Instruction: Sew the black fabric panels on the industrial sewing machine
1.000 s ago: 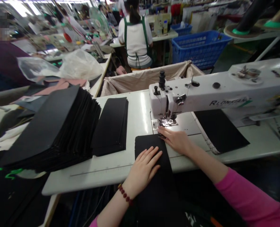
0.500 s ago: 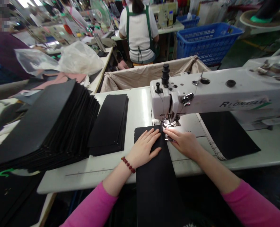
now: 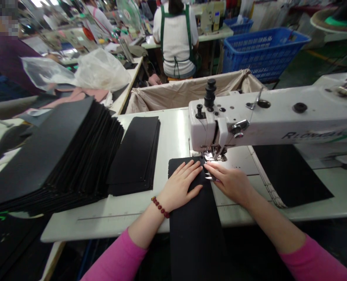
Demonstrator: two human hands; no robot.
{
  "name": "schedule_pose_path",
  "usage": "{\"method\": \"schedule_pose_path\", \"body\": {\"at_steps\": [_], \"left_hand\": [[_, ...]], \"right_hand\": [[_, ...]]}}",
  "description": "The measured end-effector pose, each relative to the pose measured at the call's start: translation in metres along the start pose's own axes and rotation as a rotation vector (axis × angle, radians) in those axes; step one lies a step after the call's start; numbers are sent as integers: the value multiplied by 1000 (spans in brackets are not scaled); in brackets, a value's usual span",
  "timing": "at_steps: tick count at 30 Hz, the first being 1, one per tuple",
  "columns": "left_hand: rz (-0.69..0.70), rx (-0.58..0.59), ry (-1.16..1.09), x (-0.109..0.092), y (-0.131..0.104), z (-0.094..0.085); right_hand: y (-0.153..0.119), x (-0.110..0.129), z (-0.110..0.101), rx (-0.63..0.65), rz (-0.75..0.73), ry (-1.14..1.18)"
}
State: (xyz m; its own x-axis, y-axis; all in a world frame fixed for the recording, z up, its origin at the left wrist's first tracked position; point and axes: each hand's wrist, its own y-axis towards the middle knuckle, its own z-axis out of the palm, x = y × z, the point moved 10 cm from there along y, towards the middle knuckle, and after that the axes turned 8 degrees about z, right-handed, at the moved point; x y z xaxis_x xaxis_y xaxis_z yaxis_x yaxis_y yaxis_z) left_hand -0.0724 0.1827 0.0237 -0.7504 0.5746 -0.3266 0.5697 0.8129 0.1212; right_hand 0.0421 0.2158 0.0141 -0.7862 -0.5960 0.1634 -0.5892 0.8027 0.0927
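Note:
A long black piece [image 3: 194, 234] lies under the sewing machine's [image 3: 208, 125] needle area and hangs over the table's front edge. My left hand [image 3: 183, 185] rests flat on it, fingers spread, palm down. To its right my right hand [image 3: 232, 181] touches the piece's right edge beside the presser foot [image 3: 216, 157]. Its fingers are closed round small metal snips [image 3: 210, 177], whose points stick out to the left under the fingers. The handle of the snips is hidden in the palm.
Left of the hands stand a low pile of black pieces [image 3: 135, 152] and a tall stack [image 3: 53, 144]. Another black panel [image 3: 293, 171] lies right, under the machine arm. Behind are a cloth-lined bin [image 3: 161, 97], a blue basket [image 3: 264, 48] and a person [image 3: 176, 43].
The view has shifted slightly, so the machine and hands appear a little further right and lower. Both hands keep nearly the same place on the black piece.

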Motion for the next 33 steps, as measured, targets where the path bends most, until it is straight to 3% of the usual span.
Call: {"method": "schedule_pose_path", "body": {"at_steps": [33], "left_hand": [[21,-85,-19,9,2,-6]], "right_hand": [[2,0,-2,-7,3,43]]}}
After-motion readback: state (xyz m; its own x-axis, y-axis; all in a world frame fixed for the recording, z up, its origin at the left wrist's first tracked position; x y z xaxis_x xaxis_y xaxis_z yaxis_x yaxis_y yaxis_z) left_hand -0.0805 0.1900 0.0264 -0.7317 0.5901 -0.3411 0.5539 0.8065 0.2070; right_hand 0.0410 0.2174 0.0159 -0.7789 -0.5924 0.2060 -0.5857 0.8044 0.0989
